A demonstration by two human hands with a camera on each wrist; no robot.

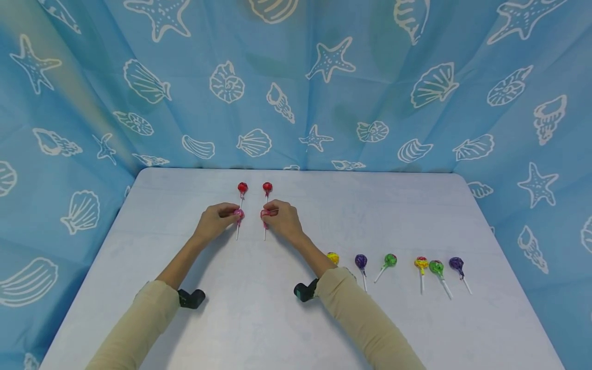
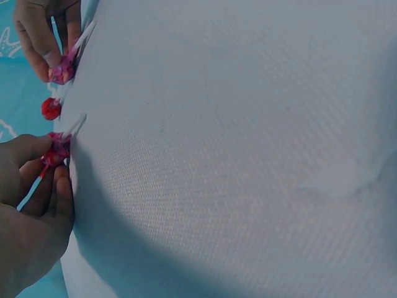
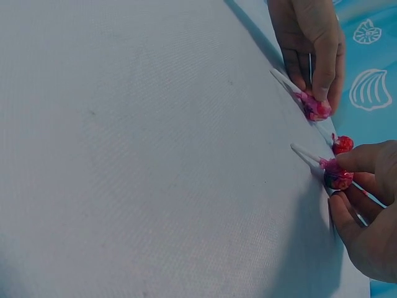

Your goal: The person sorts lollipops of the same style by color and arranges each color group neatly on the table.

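My left hand (image 1: 216, 221) pinches the wrapped head of a pink lollipop (image 2: 58, 149), whose white stick points toward me. Just to the right, my right hand (image 1: 283, 220) holds a second pink lollipop (image 3: 338, 176) by its head between thumb and fingers, stick also toward me. Beyond each hand lies a red lollipop: the left red lollipop (image 1: 242, 187) and the right red lollipop (image 1: 267, 187), their sticks running down toward the pink heads. Part of the right pink head is hidden by my fingers in the head view.
Right of my right forearm lie a yellow lollipop (image 1: 333, 258), partly covered by the arm, a purple one (image 1: 361, 261) and a green one (image 1: 390, 260). Farther right are another yellow (image 1: 421, 262), green (image 1: 436, 267) and purple lollipop (image 1: 456, 263). A blue shell-print curtain (image 1: 296, 103) hangs behind the white table (image 1: 259, 318).
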